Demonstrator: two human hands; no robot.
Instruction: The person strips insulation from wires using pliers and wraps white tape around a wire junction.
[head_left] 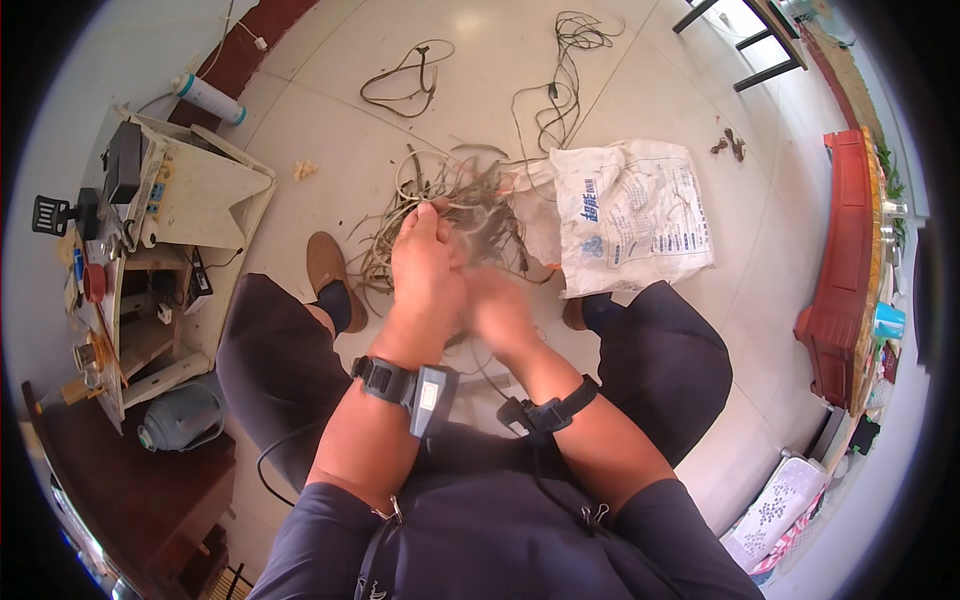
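Between my knees a tangled heap of cables (390, 240) in pale and dark tones lies on the floor. My left hand (425, 260) is over the heap with its fingers closed on a pale cable (415, 198). My right hand (497, 310) is just to its right and lower, smeared by motion, so its fingers cannot be made out; a thin dark cable hangs below it. A white woven sack (630, 220) with printing lies flattened beside the heap on the right.
Loose cables (565, 80) lie farther up the tiled floor (300, 120). A worn cabinet (200, 180) with clutter and a grey kettle (175, 418) stand at left. A red wooden piece of furniture (830, 280) is at right, dark stool legs (760, 75) at upper right.
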